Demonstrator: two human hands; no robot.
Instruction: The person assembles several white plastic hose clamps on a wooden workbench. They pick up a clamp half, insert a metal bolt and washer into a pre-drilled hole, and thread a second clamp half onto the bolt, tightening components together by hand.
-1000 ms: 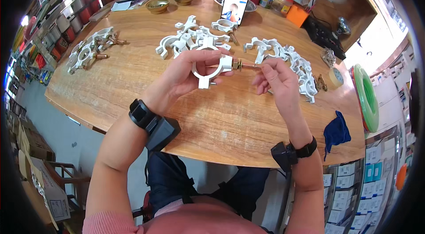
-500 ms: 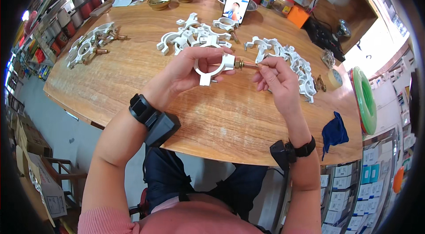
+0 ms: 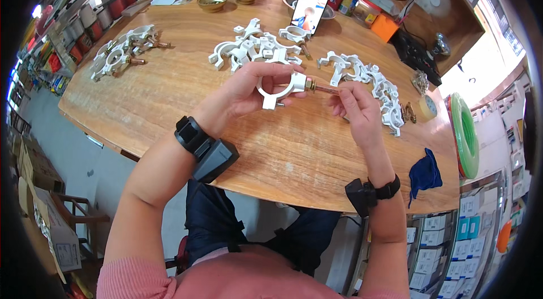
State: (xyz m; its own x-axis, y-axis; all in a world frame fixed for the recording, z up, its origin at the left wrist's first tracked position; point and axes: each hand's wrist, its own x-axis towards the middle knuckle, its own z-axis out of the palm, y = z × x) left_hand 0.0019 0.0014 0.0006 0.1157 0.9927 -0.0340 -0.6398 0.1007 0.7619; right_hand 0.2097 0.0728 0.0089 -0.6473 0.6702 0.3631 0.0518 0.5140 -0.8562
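My left hand (image 3: 251,88) is closed around a white pipe clamp (image 3: 274,99), a plastic ring held above the middle of the table. From the clamp's right side a brass-coloured bolt (image 3: 325,89) sticks out, with a nut against the white plastic. The fingers of my right hand (image 3: 361,108) pinch the bolt's free end; its tip is hidden by them. Behind my left hand lies a pile of white clamps (image 3: 249,44). More white clamps (image 3: 376,81) lie in a row beyond my right hand. At the far left sit several clamps with bolts (image 3: 121,56).
A phone (image 3: 310,7) leans upright against a bowl at the back. Two brass bowls (image 3: 212,2) stand back left. Loose bolts (image 3: 408,112), a tape roll (image 3: 427,104), a blue cloth pouch (image 3: 425,173) and a green coil (image 3: 464,135) line the right side of the wooden table (image 3: 283,157).
The view has shifted slightly, so the table's things appear a little displaced. Both hands keep their hold on the clamp and its bolt; the right fingers sit slightly differently on the bolt's end.
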